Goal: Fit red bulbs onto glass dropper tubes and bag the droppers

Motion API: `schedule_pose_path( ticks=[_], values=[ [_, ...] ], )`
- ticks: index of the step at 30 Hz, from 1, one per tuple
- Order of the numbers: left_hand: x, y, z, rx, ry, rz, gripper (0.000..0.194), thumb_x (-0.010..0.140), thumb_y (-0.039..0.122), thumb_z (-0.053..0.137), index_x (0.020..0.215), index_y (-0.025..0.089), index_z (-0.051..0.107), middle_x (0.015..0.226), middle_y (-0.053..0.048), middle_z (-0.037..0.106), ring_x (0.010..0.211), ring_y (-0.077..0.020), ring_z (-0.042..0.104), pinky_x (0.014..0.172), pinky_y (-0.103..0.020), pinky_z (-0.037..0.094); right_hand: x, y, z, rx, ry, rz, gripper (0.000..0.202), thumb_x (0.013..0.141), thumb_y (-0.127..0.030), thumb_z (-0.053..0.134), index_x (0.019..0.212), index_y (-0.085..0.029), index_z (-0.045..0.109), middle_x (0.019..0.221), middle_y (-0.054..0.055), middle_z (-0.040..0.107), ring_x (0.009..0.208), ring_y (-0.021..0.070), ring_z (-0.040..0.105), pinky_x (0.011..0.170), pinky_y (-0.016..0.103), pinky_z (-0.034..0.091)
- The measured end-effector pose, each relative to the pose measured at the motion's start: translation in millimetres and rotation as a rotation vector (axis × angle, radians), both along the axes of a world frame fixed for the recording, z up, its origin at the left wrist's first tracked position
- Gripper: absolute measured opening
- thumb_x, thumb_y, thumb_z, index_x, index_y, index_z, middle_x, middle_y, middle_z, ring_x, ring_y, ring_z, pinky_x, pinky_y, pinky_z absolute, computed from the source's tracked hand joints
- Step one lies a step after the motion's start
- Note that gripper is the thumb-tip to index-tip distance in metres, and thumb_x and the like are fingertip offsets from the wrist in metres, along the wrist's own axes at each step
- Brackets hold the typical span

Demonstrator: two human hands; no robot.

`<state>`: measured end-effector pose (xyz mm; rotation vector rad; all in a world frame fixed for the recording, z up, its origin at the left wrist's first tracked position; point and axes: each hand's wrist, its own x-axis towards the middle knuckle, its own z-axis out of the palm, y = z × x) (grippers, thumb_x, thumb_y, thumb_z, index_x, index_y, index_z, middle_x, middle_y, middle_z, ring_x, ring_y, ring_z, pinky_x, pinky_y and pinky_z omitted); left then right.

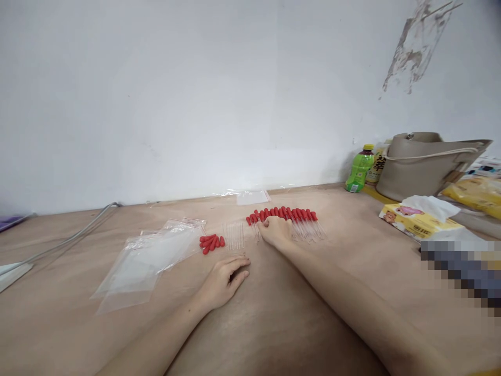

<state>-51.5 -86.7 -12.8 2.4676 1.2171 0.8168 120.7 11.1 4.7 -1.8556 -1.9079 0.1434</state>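
A row of glass droppers with red rubber bulbs (301,214) lies on the brown table covering, their bulbs pointing toward the wall. My right hand (277,231) is over the left part of this row, fingers curled together; what they grip, if anything, is hidden. Left of the row lie several bare glass dropper tubes (235,236) side by side. Beside those tubes is a small pile of loose red rubber bulbs (211,242). My left hand (227,279) rests on the table just in front of the tubes, thumb and fingers apart, holding nothing.
Clear zip bags (152,261) overlap on the left, and another bag (252,197) lies by the wall. A grey cable (78,237) runs at far left. To the right stand a green bottle (359,169), a beige bag (415,167) and a yellow tissue pack (418,220).
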Motion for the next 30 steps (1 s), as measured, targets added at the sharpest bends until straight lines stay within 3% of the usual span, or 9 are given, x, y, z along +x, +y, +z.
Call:
schedule_pose_path(
  ticks=[6, 13, 16, 19, 23, 27, 30],
  values=[
    [-1.1, 0.9, -1.1, 0.008, -0.003, -0.002, 0.024, 0.083, 0.023, 0.045, 0.101, 0.020, 0.060, 0.105, -0.006, 0.062, 0.099, -0.0190, 0.055, 0.087, -0.035, 0.043, -0.1, 3.6, -4.6, -0.020, -0.067, -0.010, 0.040, 0.081, -0.044, 0.037, 0.067, -0.016, 0.063, 0.074, 0.010, 0.065, 0.076, 0.0220, 0.057, 0.078, 0.039, 0.022],
    [-0.1, -0.3, -2.6, 0.057, 0.003, 0.021, 0.021, 0.083, 0.024, 0.045, 0.097, 0.020, 0.060, 0.100, -0.005, 0.062, 0.094, -0.0189, 0.056, 0.084, -0.034, 0.044, -19.0, -15.1, -9.2, 0.104, -0.088, 0.157, 0.033, 0.080, -0.043, 0.040, 0.072, -0.019, 0.062, 0.072, 0.005, 0.065, 0.070, 0.0175, 0.056, 0.080, 0.037, 0.020],
    [-7.9, 8.4, -4.6, 0.233, -0.011, 0.212, 0.017, 0.083, 0.024, 0.045, 0.087, 0.020, 0.061, 0.093, -0.006, 0.060, 0.090, -0.0203, 0.054, 0.082, -0.036, 0.043, -36.2, -16.0, -9.7, 0.060, -0.137, 0.161, 0.031, 0.078, -0.039, 0.042, 0.074, -0.017, 0.062, 0.073, 0.008, 0.065, 0.071, 0.0193, 0.057, 0.080, 0.039, 0.020],
    [-23.9, 26.2, -6.8, 0.385, 0.011, 0.443, 0.019, 0.082, 0.026, 0.045, 0.093, 0.019, 0.058, 0.100, -0.009, 0.055, 0.098, -0.0236, 0.049, 0.088, -0.039, 0.038, -46.7, -12.9, -6.9, -0.001, -0.165, 0.145, 0.028, 0.077, -0.035, 0.042, 0.076, -0.016, 0.062, 0.076, 0.010, 0.065, 0.072, 0.0204, 0.058, 0.079, 0.039, 0.022],
    [-43.5, 51.7, -12.5, 0.395, 0.112, 0.612, 0.029, 0.082, 0.031, 0.043, 0.105, 0.018, 0.055, 0.111, -0.012, 0.048, 0.109, -0.0275, 0.040, 0.093, -0.043, 0.032, -50.4, -9.4, -3.5, -0.034, -0.180, 0.146, 0.026, 0.075, -0.031, 0.045, 0.073, -0.013, 0.064, 0.076, 0.013, 0.065, 0.071, 0.0223, 0.058, 0.077, 0.040, 0.023],
    [-45.4, 63.8, -17.1, 0.214, 0.142, 0.556, 0.028, 0.083, 0.034, 0.042, 0.099, 0.017, 0.057, 0.106, -0.011, 0.049, 0.105, -0.0265, 0.044, 0.090, -0.041, 0.036, -50.3, -11.5, -3.1, -0.047, -0.210, 0.177, 0.023, 0.074, -0.026, 0.047, 0.069, -0.012, 0.064, 0.075, 0.014, 0.065, 0.070, 0.0229, 0.059, 0.077, 0.040, 0.023],
    [-38.2, 66.8, -14.9, 0.176, 0.100, 0.470, 0.025, 0.082, 0.033, 0.043, 0.093, 0.017, 0.058, 0.099, -0.009, 0.051, 0.098, -0.0234, 0.048, 0.087, -0.037, 0.038, -44.9, -18.1, -1.2, -0.030, -0.225, 0.199, 0.019, 0.074, -0.024, 0.048, 0.071, -0.012, 0.063, 0.074, 0.013, 0.065, 0.069, 0.0223, 0.059, 0.079, 0.039, 0.023]
  ],
)
